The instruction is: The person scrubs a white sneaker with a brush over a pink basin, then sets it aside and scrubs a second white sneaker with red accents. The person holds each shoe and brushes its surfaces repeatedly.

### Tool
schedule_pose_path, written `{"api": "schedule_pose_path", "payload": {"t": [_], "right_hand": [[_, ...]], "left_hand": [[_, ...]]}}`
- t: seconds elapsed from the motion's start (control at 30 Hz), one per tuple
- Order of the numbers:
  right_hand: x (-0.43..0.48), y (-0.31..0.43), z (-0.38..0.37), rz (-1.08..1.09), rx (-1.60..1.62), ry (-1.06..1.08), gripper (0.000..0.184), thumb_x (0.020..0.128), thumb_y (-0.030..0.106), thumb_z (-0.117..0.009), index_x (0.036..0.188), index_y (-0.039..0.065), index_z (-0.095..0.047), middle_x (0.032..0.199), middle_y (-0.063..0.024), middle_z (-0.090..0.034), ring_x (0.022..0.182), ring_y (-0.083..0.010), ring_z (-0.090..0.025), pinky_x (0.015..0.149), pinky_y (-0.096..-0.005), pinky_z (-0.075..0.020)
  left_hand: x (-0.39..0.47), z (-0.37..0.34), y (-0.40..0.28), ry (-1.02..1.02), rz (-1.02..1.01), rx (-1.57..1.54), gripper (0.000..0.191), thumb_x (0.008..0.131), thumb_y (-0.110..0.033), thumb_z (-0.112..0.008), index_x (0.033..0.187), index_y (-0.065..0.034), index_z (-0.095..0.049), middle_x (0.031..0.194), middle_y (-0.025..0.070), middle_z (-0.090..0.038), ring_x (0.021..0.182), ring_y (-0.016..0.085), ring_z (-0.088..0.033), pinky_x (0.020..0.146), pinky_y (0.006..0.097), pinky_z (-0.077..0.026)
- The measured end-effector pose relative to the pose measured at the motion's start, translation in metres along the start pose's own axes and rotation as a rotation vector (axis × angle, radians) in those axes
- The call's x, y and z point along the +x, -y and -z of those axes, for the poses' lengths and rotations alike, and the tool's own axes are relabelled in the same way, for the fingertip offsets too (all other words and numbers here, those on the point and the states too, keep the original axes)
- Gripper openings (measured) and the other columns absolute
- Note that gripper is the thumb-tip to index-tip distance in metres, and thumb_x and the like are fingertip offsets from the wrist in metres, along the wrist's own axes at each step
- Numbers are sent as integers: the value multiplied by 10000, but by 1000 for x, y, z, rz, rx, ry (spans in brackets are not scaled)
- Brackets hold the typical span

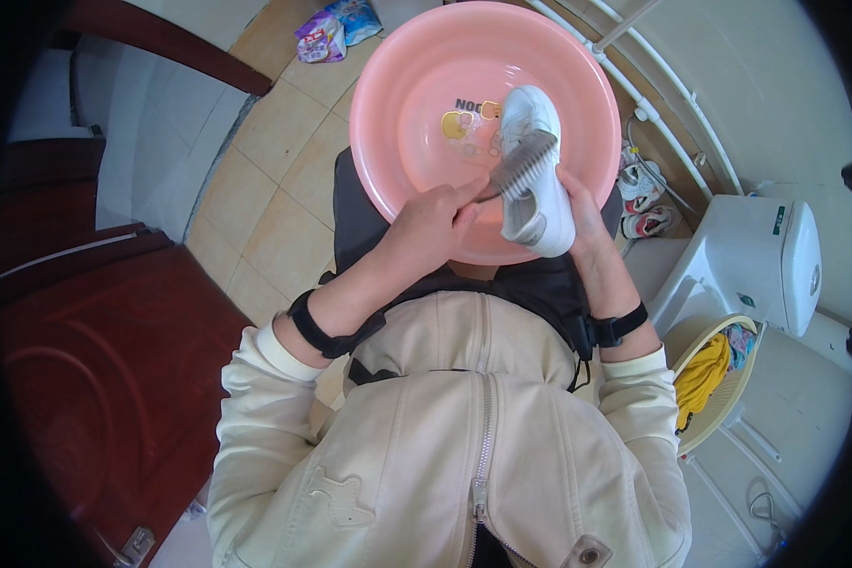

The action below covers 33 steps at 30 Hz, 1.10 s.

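A white lace-up sneaker [557, 206] is held over the right part of a pink plastic basin [426, 92]. My right hand [583, 213] grips the shoe along its right side near the heel, and its toe points away from me. In my left hand [437, 224] is a scrubbing brush [522, 167], grasped by its handle. The brush head lies across the shoe's upper, around the tongue and opening, and hides part of the laces. Whether the bristles touch the shoe I cannot tell. Cartoon figures and lettering decorate the basin's floor.
Purple and blue detergent bags [337, 32] lie on the tiled floor [255, 177] beyond the basin. Along the right wall run white pipes [635, 96], with several shoes [642, 188] below. Nearer stand a white toilet [738, 248] and a cream laundry basket [728, 405]. A dark red door [106, 376] is at left.
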State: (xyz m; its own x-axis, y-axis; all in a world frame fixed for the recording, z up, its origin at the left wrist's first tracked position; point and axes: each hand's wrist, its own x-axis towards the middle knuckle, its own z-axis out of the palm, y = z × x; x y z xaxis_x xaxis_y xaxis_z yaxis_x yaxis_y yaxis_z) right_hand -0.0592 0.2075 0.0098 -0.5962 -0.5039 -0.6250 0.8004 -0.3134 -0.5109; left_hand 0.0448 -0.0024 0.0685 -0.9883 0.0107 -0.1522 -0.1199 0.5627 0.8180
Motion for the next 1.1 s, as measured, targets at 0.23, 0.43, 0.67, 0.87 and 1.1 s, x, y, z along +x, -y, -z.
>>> {"api": "schedule_pose_path", "payload": {"t": [0.23, 0.43, 0.67, 0.87, 1.1], "right_hand": [[1, 2, -9, 1, -81, -101, 431, 990, 284, -362, 1354, 55, -396, 1212, -143, -557, 1056, -241, -585, 904, -365, -487], [-5, 7, -20, 121, -158, -110, 442, 974, 217, -340, 1378, 42, -380, 1205, -139, -559, 1031, -228, -595, 874, -349, -501], [4, -6, -18, 222, -272, -1, 494, 954, 140, -327, 1435, 36, -284, 1251, -137, -521, 1088, -217, -560, 932, -331, -459], [26, -9, -4, 265, -251, -116, 504, 972, 178, -363, 1435, 8, -261, 1243, -129, -519, 1060, -191, -571, 881, -305, -481], [17, -9, -7, 258, -194, -64, 351, 952, 223, -476, 1213, -11, -479, 1041, -101, -596, 897, -164, -613, 770, -300, -516]], "left_hand": [[5, 0, -7, 12, 28, -50, 375, 886, -59, -541, 1261, -43, -544, 998, 201, -649, 866, 320, -637, 786, 353, -483], [-10, 3, -15, 66, -19, -13, 363, 882, -71, -542, 1244, -39, -555, 969, 208, -648, 858, 335, -640, 753, 367, -487], [8, -8, -8, -17, 114, 135, 366, 881, -87, -544, 1243, -39, -555, 912, 211, -646, 828, 339, -640, 723, 379, -488], [-12, -11, -8, -25, 6, -8, 369, 878, -79, -539, 1242, -25, -549, 915, 231, -641, 823, 342, -643, 720, 375, -492], [14, -13, 2, -25, 211, 114, 384, 891, -80, -527, 1270, -19, -526, 1004, 211, -657, 847, 321, -654, 753, 344, -499]]}}
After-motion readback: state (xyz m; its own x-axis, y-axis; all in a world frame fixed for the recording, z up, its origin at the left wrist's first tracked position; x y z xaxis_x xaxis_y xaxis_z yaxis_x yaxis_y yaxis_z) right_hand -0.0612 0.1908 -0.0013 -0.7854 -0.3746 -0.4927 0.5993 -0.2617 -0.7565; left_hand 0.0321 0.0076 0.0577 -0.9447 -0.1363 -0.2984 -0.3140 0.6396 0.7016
